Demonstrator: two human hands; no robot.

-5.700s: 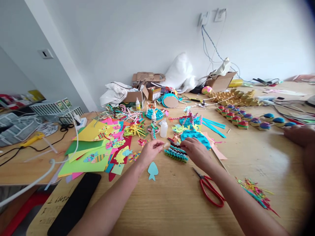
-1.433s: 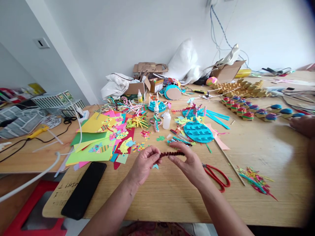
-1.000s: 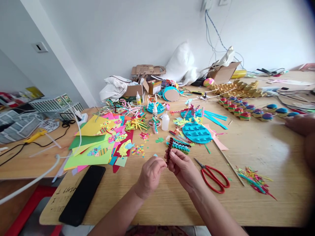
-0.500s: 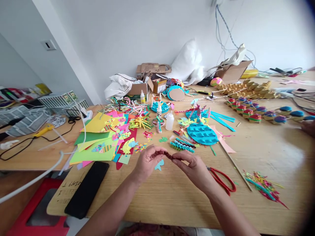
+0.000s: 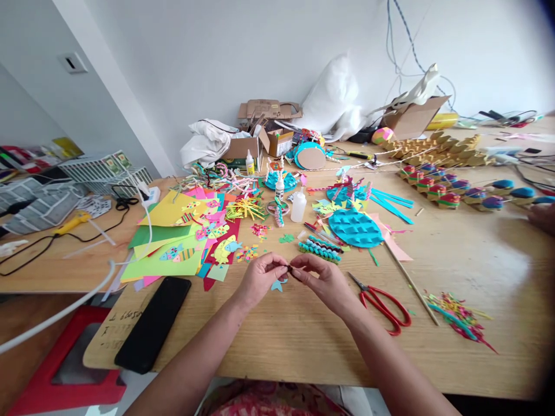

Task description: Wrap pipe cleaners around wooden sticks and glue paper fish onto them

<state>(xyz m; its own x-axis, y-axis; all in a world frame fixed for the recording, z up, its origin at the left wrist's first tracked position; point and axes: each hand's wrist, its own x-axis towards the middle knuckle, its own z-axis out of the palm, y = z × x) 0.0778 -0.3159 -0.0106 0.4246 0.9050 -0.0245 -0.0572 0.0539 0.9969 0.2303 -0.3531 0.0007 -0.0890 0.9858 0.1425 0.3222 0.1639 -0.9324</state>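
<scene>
Above the near middle of the table, my left hand (image 5: 259, 280) and my right hand (image 5: 318, 280) meet at the fingertips. Both pinch a dark brown twisted pipe cleaner (image 5: 289, 267), mostly hidden by the fingers. Just below them lies a light blue paper fish piece (image 5: 278, 285), partly covered by my left hand. Beyond my right hand is a bundle of teal, green and dark twisted pipe cleaners (image 5: 319, 248). Red-handled scissors (image 5: 384, 306) lie to the right of my right hand, with their blades apart.
A black phone (image 5: 154, 323) lies near the left front. Coloured paper sheets (image 5: 151, 236) spread behind it. A white bottle (image 5: 298, 207), a blue egg-carton disc (image 5: 355, 227), a wooden stick (image 5: 411, 283) and paper scraps (image 5: 459, 312) lie around. Another person's hand (image 5: 541, 216) shows at the right edge.
My hands have drawn together, so less of the brown pipe cleaner shows. My right hand has moved left, uncovering the scissors' blades. The view has shifted slightly.
</scene>
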